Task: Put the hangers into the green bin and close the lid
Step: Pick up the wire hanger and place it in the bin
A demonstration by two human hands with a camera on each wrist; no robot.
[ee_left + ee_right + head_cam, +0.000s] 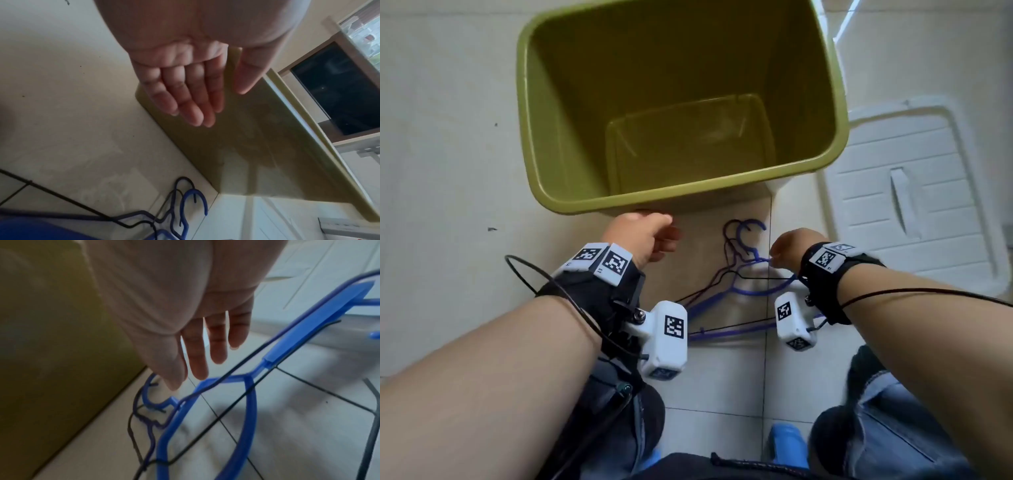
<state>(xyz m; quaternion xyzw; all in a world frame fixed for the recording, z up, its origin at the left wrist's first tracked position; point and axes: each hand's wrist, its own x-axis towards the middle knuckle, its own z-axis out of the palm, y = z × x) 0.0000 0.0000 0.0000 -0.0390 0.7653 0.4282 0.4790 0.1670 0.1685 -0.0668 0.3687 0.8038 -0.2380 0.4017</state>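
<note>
The green bin (pixel 522 85) stands open and empty on the tiled floor, and its outer wall (pixel 257 146) fills the left wrist view. A bunch of hangers (pixel 756 293) lies on the floor just in front of it: one thick blue plastic hanger (pixel 251 402) tangled with thin dark wire ones, hooks (pixel 193 199) pointing at the bin. My left hand (pixel 661 240) hovers by the bin's front wall with straight fingers (pixel 185 97), holding nothing. My right hand (pixel 782 251) hangs over the blue hanger's neck, fingers (pixel 216 345) extended, gripping nothing.
The white ribbed lid (pixel 914 192) lies flat on the floor to the right of the bin. My knees in jeans (pixel 893 428) and a blue stool (pixel 787 442) are at the bottom. Pale tiled floor (pixel 448 171) spreads out to the left.
</note>
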